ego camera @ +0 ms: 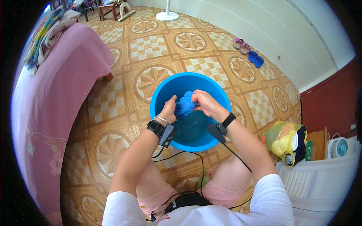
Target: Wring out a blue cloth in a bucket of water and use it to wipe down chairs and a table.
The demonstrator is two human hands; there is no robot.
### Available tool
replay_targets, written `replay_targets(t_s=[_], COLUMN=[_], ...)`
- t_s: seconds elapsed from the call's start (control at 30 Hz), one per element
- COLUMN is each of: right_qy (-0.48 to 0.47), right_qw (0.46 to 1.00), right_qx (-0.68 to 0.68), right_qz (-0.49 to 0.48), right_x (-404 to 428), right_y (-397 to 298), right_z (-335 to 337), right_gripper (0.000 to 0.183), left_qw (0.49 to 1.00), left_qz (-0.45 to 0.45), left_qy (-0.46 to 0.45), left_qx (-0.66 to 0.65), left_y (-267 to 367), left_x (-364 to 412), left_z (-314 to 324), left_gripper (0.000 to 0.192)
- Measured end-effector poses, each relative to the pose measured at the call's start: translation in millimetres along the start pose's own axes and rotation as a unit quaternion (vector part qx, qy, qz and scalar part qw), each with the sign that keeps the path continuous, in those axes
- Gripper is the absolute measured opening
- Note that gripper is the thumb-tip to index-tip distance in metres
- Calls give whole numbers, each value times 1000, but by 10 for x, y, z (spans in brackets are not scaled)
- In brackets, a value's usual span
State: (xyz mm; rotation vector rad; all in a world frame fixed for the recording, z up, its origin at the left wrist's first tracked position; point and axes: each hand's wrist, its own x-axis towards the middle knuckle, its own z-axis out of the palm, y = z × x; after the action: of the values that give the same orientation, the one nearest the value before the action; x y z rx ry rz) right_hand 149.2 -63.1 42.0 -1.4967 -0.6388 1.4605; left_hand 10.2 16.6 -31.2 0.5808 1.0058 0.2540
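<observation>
A blue plastic basin point(190, 75) stands on the floor between my knees, with water point(192, 130) in its bottom. Over the water I hold a bunched blue cloth point(185, 104), apparently a small knit or terry piece. My left hand point(169, 108) grips its left side, thumb upward and fingers partly hidden behind it. At its upper right, my right hand point(206, 102) pinches the cloth between thumb and fingers. Both wrists wear black straps with small cabled devices.
Black cables point(198, 154) run from the wrists past the basin's near rim. On the left is a bed with a pink cover point(76, 56). A yellow plastic bag point(282, 138) sits on a white cabinet point(311, 180) at right. Blue slippers point(256, 59) lie by the wall.
</observation>
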Motion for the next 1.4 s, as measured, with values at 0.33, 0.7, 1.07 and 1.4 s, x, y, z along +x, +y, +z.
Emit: replay_targets(t_s=[0.33, 0.7, 1.07, 1.4], right_qy=[6, 181, 200, 247], right_qw=[975, 875, 810, 802], right_qx=[146, -230, -374, -420], right_qz=[-170, -386, -406, -345], right_x=[-444, -220, -40, 42], right_y=[104, 441, 458, 473], right_z=[493, 499, 513, 422], right_gripper=[32, 28, 27, 29], left_qw=[926, 952, 966, 979], left_qz=[52, 43, 28, 8], left_qy=[-310, -229, -174, -110], left_qx=[-211, -199, -189, -173], left_y=[-457, -532, -463, -417], left_x=[405, 190, 0, -128], left_z=[-88, 97, 109, 182], left_gripper=[25, 29, 33, 37])
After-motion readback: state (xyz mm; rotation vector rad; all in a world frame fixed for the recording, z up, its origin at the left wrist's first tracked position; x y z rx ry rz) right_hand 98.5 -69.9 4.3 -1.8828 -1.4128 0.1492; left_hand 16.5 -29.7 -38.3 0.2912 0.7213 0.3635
